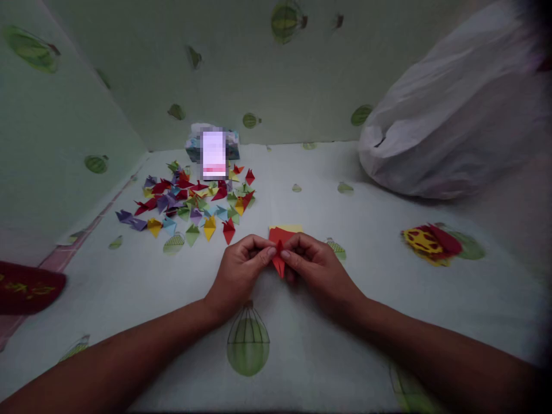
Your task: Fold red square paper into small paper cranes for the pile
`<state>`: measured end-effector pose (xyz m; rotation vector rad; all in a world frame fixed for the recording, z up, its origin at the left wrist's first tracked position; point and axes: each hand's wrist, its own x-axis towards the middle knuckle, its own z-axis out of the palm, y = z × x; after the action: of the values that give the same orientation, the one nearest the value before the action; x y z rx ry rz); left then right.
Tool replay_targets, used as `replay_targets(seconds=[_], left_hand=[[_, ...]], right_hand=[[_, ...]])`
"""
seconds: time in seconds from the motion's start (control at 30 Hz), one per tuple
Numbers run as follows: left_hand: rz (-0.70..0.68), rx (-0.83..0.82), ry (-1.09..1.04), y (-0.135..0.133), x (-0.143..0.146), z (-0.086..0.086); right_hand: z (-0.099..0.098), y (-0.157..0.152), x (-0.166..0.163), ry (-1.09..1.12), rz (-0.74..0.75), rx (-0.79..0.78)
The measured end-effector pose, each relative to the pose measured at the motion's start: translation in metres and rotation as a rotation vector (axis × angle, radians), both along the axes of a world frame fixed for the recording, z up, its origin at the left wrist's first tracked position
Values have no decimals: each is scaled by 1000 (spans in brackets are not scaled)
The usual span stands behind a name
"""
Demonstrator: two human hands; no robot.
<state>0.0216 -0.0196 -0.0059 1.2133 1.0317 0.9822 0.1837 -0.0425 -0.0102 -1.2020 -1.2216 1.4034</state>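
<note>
Between my two hands is a small red folded paper piece (279, 268), its narrow points toward me. My left hand (245, 263) pinches its left side with thumb and forefinger. From the other side my right hand (311, 263) grips it the same way, thumb on top. Just behind the fingers lie a red paper sheet (281, 233) and, under it, a yellow sheet (295, 228); the hands partly cover them. Off to the left, a heap of folded paper cranes (190, 201) in red, purple, green, yellow and blue spreads over the surface.
A lit phone (214, 154) leans against a tissue pack (233, 144) behind the cranes. At the right back stands a large white plastic bag (431, 126). A red and yellow item (431, 242) lies at right; a dark red object (32, 287) sits at the left edge.
</note>
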Motion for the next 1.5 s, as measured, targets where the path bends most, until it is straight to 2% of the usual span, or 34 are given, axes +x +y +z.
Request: replay_targets(seconds=[0.97,1.5], left_hand=[[-72,-94,25,1,0,4],[-117,-85,17,1,-2,7]], right_hand=[[-4,3,1,-68,10,-4],[-8,3,3,56,25,-5]])
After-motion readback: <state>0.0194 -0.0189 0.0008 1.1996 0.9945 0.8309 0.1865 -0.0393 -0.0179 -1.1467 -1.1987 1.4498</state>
